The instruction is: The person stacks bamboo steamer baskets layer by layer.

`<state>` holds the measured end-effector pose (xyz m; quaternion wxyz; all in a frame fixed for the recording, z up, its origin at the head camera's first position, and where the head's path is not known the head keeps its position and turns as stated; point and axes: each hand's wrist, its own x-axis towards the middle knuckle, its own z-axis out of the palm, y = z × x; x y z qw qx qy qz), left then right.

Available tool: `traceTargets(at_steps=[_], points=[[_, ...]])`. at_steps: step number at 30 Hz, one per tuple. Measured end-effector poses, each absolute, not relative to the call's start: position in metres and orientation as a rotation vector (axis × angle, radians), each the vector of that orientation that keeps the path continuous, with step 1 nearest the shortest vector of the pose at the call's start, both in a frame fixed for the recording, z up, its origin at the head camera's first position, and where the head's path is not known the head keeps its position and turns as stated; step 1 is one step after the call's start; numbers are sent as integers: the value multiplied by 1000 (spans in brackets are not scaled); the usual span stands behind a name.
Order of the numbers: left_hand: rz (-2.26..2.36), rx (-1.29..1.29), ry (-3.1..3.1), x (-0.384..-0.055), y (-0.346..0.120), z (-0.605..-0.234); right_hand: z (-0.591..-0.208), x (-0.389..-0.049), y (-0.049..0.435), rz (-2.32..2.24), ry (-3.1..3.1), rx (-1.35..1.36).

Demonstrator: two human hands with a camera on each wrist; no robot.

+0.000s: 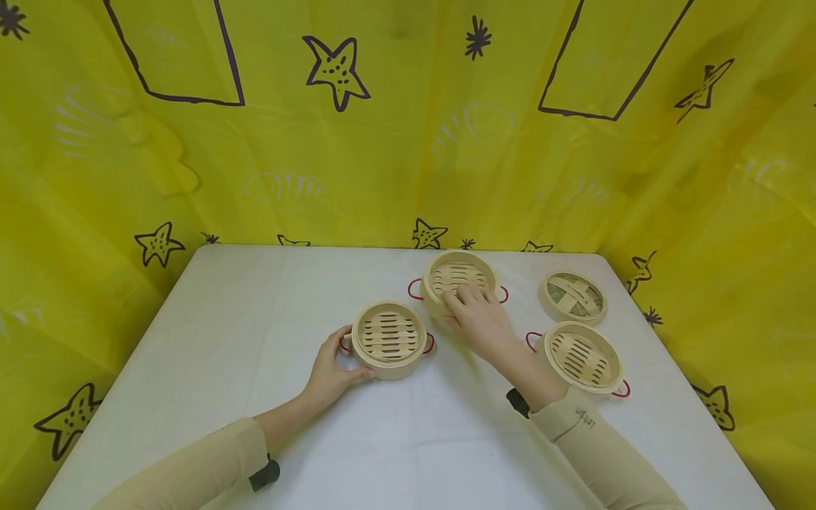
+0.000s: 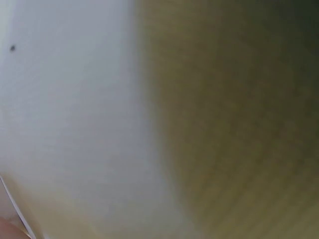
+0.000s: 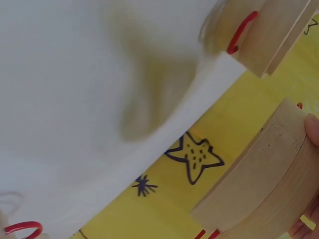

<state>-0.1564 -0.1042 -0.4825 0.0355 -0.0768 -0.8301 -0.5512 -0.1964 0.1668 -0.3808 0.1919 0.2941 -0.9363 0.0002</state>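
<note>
My left hand (image 1: 334, 368) holds the left side of a round bamboo steamer basket (image 1: 389, 336) with red loop handles, its thumb along the front wall. Behind it and to the right, my right hand (image 1: 481, 319) grips the near wall of a second steamer basket (image 1: 460, 276), fingers over the rim. In the right wrist view this steamer basket (image 3: 269, 169) shows side-on, a fingertip (image 3: 313, 128) against its wall; whether it touches the table I cannot tell. The left wrist view is mostly blurred sleeve (image 2: 239, 119) and white cloth.
To the right stands a third steamer basket (image 1: 583, 358) with red handles, partly behind my right forearm. Beyond it lies a woven bamboo lid (image 1: 574, 296). A white cloth covers the table (image 1: 255, 304); a yellow patterned curtain (image 1: 395, 177) hangs around it.
</note>
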Motion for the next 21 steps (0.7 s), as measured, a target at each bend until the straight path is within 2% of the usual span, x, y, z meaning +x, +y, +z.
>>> traceTargets(at_steps=[21], points=[[-1693, -215, -2560, -157, -104, -483, -372, -177, 128, -18, -2609, 967]])
